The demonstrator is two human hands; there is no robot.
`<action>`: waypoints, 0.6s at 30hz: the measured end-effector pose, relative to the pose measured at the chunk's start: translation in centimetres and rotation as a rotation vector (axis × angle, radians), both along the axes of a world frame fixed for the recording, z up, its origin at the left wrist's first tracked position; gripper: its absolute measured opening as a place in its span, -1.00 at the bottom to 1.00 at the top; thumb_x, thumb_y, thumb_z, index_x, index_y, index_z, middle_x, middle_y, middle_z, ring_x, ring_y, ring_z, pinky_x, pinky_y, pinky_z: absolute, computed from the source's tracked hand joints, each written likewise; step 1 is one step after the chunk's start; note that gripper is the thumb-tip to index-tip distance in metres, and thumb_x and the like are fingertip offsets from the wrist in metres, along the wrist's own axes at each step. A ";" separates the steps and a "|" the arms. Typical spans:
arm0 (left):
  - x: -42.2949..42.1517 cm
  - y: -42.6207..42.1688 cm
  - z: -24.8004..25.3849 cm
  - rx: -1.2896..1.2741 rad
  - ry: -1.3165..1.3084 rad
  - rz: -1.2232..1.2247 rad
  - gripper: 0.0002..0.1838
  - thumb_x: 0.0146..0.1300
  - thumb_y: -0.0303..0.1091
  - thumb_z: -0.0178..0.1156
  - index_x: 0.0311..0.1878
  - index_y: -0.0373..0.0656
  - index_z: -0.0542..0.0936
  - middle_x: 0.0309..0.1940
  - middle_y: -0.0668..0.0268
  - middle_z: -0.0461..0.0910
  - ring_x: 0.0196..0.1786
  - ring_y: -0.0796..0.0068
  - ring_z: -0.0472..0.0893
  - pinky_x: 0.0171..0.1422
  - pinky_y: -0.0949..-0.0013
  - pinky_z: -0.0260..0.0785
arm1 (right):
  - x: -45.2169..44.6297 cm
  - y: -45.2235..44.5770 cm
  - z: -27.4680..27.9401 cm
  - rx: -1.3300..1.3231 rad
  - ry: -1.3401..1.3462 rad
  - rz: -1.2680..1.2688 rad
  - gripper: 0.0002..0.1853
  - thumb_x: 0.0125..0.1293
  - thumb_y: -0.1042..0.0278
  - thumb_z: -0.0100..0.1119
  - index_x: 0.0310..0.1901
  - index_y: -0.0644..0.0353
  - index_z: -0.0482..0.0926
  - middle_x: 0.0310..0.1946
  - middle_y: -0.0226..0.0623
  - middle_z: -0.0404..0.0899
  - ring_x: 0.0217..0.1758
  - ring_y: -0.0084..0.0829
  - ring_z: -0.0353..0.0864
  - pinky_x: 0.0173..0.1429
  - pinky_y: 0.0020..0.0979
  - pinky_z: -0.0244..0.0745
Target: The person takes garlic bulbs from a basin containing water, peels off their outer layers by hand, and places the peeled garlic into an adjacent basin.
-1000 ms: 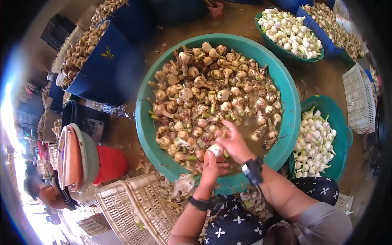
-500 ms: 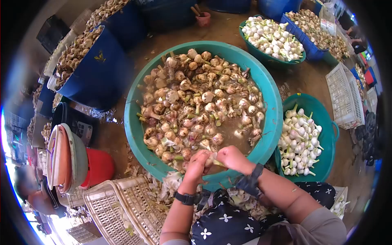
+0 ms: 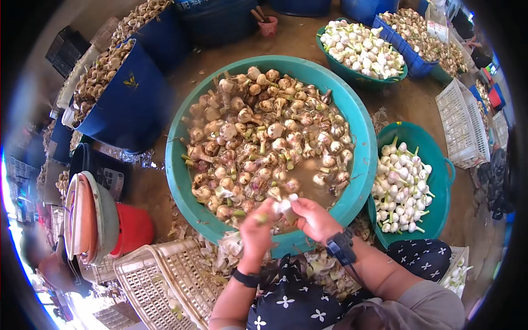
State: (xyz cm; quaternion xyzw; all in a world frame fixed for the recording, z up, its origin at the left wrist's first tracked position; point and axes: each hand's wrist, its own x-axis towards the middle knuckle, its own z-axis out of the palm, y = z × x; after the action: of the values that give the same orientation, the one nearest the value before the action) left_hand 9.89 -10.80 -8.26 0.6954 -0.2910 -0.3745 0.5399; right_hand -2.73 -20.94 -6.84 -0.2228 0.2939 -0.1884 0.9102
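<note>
A pale garlic bulb (image 3: 284, 207) is between my two hands, over the near rim of a large teal tub (image 3: 360, 170). My left hand (image 3: 256, 231), blurred by motion, is closed at the bulb's left side; a greenish bit shows by its fingers. My right hand (image 3: 315, 220) pinches at the bulb's right side, and a whitish flap of skin hangs by its fingertips. Inside the tub, many brown, muddy garlic bulbs (image 3: 275, 131) lie in murky water. Exactly which fingers grip the bulb is partly hidden.
Cleaned white garlic fills a green basin (image 3: 441, 203) at right and another green basin (image 3: 363, 77) behind. White crates stand at lower left (image 3: 165, 275) and far right (image 3: 462, 124). Blue barrels (image 3: 124, 104) of garlic and a red bucket (image 3: 135, 225) are left. Loose peelings (image 3: 231, 250) lie near my legs.
My hands have drawn slightly apart, and more of the white bulb shows between them. My left hand has shifted left and down and is blurred. The view has shifted slightly.
</note>
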 end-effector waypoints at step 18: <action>1.1 -0.7 3.6 -0.233 0.282 -0.040 -0.58 0.28 -0.31 0.09 0.16 -0.25 0.33 -0.04 0.19 0.49 -0.14 0.55 0.49 -0.02 0.46 0.40 | -5.3 -4.8 0.7 0.150 -1.093 0.203 -0.22 0.28 -0.37 -0.40 0.18 0.19 0.35 -0.04 0.07 0.48 -0.31 -0.10 0.59 -0.30 -0.12 0.56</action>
State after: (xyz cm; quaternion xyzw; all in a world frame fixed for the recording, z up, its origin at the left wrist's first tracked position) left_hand 10.98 -11.48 -4.69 0.5629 -0.2676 -0.4426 0.6447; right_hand -8.00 -25.75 -6.13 -0.0547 -0.2310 -0.1667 0.9570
